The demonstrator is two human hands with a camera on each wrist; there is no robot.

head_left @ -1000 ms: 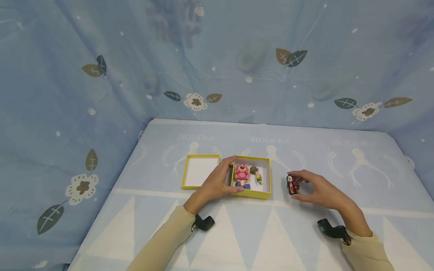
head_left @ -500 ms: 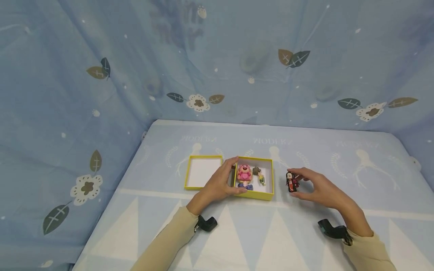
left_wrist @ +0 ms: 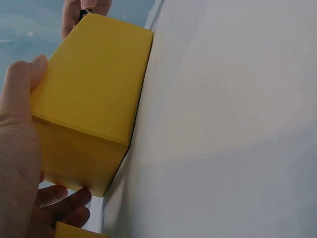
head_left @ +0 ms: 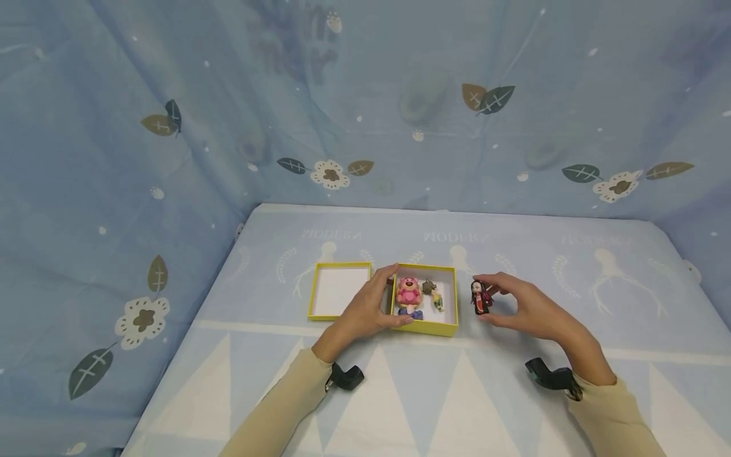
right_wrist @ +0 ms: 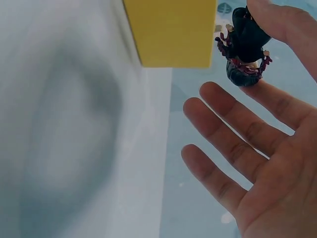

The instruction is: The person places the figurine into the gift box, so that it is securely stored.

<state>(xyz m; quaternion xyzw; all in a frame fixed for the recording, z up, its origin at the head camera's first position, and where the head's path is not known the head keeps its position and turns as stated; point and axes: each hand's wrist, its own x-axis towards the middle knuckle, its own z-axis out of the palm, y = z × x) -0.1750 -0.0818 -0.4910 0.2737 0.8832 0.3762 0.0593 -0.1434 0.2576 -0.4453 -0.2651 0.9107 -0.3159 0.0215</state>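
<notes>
My right hand (head_left: 528, 312) pinches a small dark-haired figurine (head_left: 480, 299) between thumb and index finger, just right of a yellow open-topped box (head_left: 436, 329). In the right wrist view the figurine (right_wrist: 246, 44) shows its dark side, and the other fingers are spread. My left hand (head_left: 365, 309) grips the box's left side, thumb at the front and fingers curled round the left wall, as the left wrist view shows on the box (left_wrist: 94, 74). Inside lie a pink bear figurine (head_left: 408, 293) and a smaller figurine with a brown top and yellow-green body (head_left: 437, 300).
A shallow yellow-rimmed lid (head_left: 341, 289), white inside, lies left of the box, partly behind my left hand. The patterned cloth table (head_left: 417, 393) meets a blue floral curtain (head_left: 365, 101) at the back and left. Black wrist devices (head_left: 347, 377) sit at both cuffs.
My right hand has carried the dark-haired figurine left and slightly up, closer to the box. My left hand keeps its grip on the box, which stays in place.
</notes>
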